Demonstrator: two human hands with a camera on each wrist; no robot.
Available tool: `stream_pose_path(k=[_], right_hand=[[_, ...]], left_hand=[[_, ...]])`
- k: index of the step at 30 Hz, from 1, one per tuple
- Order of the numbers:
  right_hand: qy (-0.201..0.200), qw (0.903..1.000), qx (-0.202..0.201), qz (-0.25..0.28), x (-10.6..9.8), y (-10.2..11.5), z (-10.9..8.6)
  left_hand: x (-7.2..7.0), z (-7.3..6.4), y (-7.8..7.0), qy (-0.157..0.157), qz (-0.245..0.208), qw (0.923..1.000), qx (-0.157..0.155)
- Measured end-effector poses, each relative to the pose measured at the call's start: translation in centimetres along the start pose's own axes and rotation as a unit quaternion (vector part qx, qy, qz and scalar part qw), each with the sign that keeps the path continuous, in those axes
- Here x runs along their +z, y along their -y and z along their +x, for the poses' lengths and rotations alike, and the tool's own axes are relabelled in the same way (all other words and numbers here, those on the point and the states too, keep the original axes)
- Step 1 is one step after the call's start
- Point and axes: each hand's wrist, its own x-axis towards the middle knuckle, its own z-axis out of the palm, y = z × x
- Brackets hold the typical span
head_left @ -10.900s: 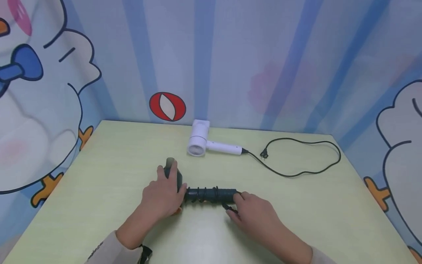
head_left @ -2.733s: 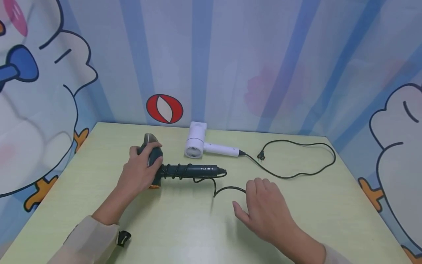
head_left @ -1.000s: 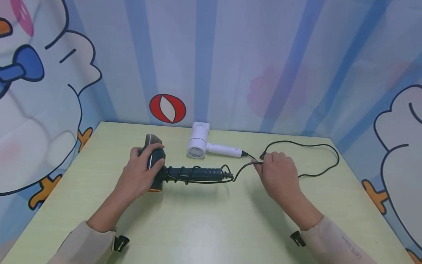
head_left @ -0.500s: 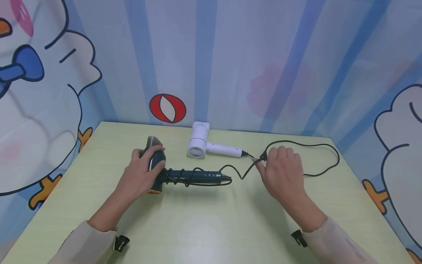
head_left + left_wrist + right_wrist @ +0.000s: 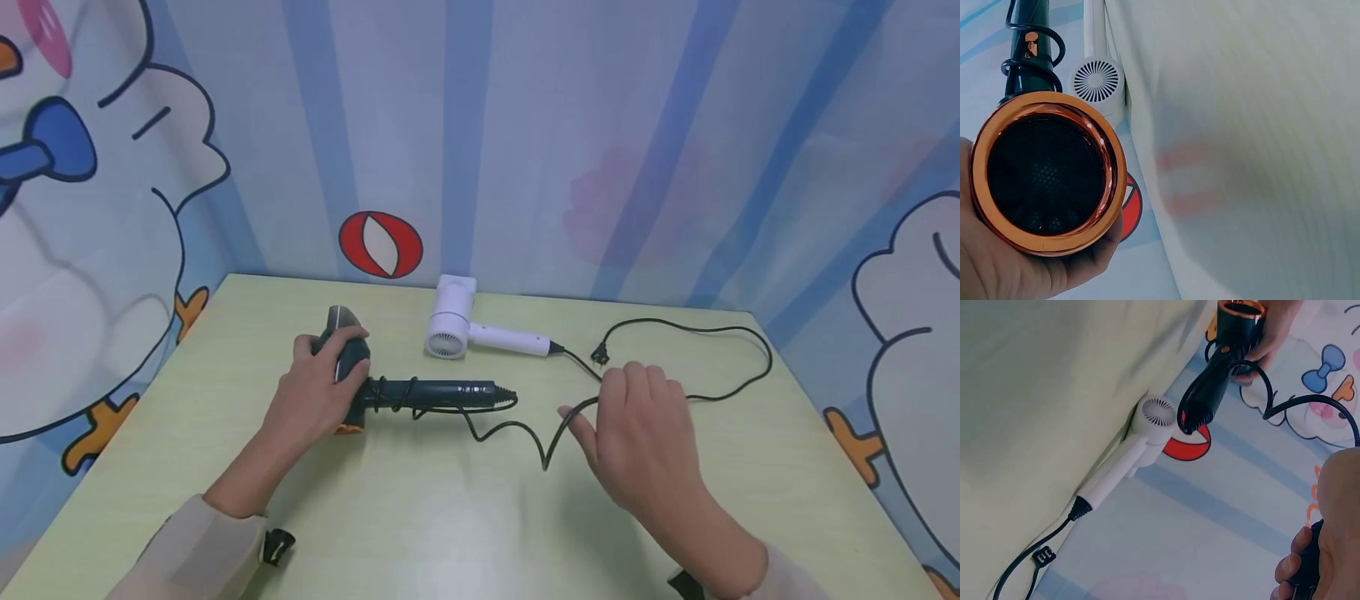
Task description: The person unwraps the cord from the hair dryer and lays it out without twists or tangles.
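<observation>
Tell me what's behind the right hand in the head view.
The cord of the white dryer shows either side of the right hand; between, it is covered, like anything else there.

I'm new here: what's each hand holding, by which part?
Left hand: dark hair dryer, by its barrel. Right hand: that dryer's cord, apparently by the plug.

Pale beige left sleeve (image 5: pixel 198 546), matching right sleeve (image 5: pixel 787 577), small black attachment (image 5: pixel 278 547) beside each cuff (image 5: pixel 253 527)

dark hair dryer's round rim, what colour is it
Shiny copper-orange; the rim shows best in the left wrist view.
</observation>
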Motion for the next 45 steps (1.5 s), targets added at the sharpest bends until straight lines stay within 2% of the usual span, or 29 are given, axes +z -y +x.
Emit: stream_pose_path(k=[5,10,24,29,33,45], right_hand=[[0.032,0.9994,-0.010,0.002,-0.3,1.1,-1.0],[0.061,0.9980,-0.015,-0.002,0.3,1.6,-1.9],[0.110,0.9932,-0.017,-0.036,3.8,0.2,-2.9],[0.134,0.9892,-0.003,-0.059,5.1,-0.8,-2.6],[0.145,0.9868,0.025,-0.069,5.6,-1.6,-1.9],[0.117,0.9875,0.071,-0.077,6.3,-3.1,0.1]], left_hand=[[-0.2,0.0,-0.2,-0.002,-0.002,1.0000,-0.001],[-0.3,0.0,-0.2,-0.006,-0.007,1.0000,-0.002],[-0.9,-0.4,-0.5,-0.001,-0.035,0.9993,0.007],[-1.1,-0.4,-0.3,0.008,-0.047,0.9988,0.011],[-1.2,-0.4,-0.2,0.016,-0.049,0.9986,0.016],[-1.4,-0.7,-0.1,0.036,-0.032,0.9977,0.047]])
